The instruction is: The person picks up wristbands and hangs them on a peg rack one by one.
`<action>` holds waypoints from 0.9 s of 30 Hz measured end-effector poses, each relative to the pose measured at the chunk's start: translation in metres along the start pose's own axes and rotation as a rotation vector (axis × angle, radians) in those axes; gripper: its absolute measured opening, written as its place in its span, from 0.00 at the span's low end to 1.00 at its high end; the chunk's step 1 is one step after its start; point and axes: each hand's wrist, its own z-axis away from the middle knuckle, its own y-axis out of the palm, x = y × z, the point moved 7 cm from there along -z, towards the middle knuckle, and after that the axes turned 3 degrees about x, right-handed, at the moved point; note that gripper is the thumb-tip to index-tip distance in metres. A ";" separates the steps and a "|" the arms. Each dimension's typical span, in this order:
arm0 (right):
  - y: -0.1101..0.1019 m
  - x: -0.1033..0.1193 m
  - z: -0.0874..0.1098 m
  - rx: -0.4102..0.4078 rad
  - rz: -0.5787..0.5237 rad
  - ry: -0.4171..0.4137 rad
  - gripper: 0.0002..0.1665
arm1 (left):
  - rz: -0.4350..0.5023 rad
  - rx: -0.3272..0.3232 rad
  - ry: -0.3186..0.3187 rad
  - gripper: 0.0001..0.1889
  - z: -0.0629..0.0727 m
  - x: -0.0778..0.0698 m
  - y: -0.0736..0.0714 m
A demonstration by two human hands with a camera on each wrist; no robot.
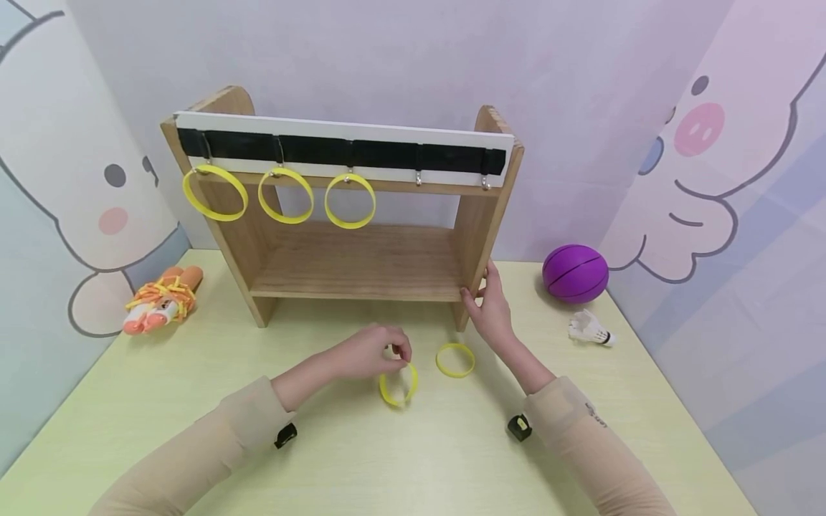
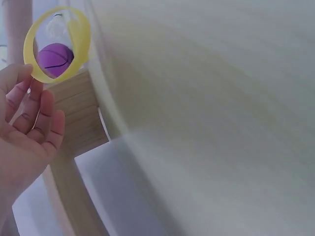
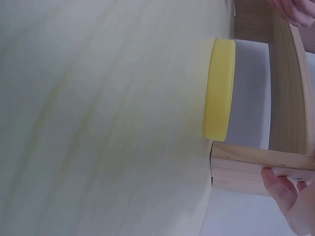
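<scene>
My left hand (image 1: 374, 351) pinches a thin yellow wristband (image 1: 415, 383) between thumb and fingertips, tilted on its edge close over the table. The left wrist view shows that band (image 2: 29, 46) at the fingertips, the other fingers loosely bent. With my right hand (image 1: 493, 315) I grip the right side panel of a wooden shelf (image 1: 361, 265), thumb at its front edge. A second yellow wristband (image 1: 455, 375) lies flat on the table between my hands. Three more hang from hooks on the shelf's black-striped white bar (image 1: 387, 170); two hooks (image 1: 418, 178) at the right carry nothing.
At the right stand a purple ball (image 1: 575, 274) and a shuttlecock (image 1: 590, 328). An orange and white toy (image 1: 164, 301) lies at the far left. Small black objects (image 1: 519, 428) sit near both forearms. Printed cartoon walls enclose the table (image 1: 387, 466).
</scene>
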 end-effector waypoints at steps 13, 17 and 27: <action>0.000 0.000 0.000 -0.003 0.008 -0.007 0.42 | 0.009 -0.059 0.040 0.02 0.002 -0.020 -0.027; 0.000 0.001 0.000 -0.003 0.011 -0.011 0.42 | 0.006 -0.075 0.060 0.01 0.003 -0.028 -0.035; 0.000 0.000 0.000 -0.004 0.004 -0.021 0.42 | -0.011 -0.155 0.118 0.02 0.003 -0.054 -0.063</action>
